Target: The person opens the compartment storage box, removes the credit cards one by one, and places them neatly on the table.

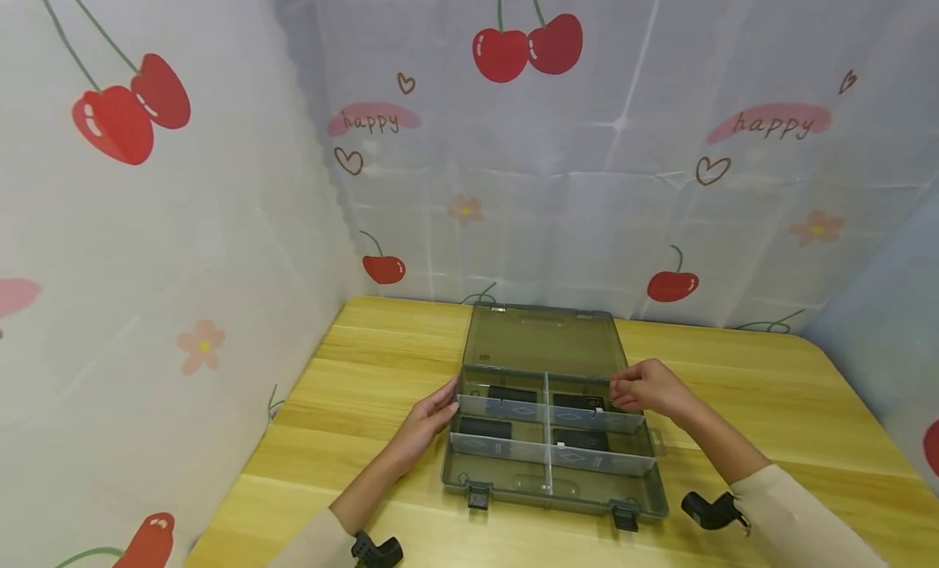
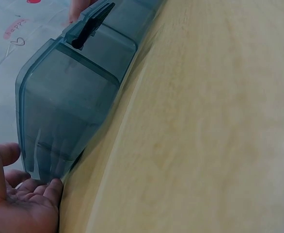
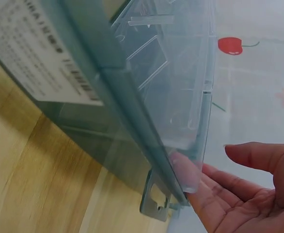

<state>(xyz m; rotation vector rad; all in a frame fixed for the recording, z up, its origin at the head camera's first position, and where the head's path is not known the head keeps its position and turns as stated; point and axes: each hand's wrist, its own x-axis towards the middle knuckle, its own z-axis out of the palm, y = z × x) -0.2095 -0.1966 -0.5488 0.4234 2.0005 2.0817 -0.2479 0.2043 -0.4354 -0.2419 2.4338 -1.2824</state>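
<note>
A grey-green translucent storage box [image 1: 499, 490] lies with its lid [image 1: 543, 340] folded back. Clear dividers [image 1: 506, 447] split the tray into compartments. A black card [image 1: 575, 401] with "VIP" lettering lies in the back right one, and other flat black pieces [image 1: 484, 428] lie in several others. My left hand [image 1: 429, 421] holds the box's left side, thumb at the rim and fingers against the outer wall. At the back right compartment is my right hand [image 1: 645, 389]; its fingertips show through the clear plastic in the right wrist view, with the thumb [image 3: 253, 155] apart.
The box stands on a wood-grain table [image 1: 396, 336]. Two black latches [image 1: 478, 496] stick out at its front, and a tab [image 3: 154, 199] juts from its right side. Cherry-printed cloth [image 1: 543, 185] hangs behind and at the left. A white label [image 3: 40, 53] is on the box.
</note>
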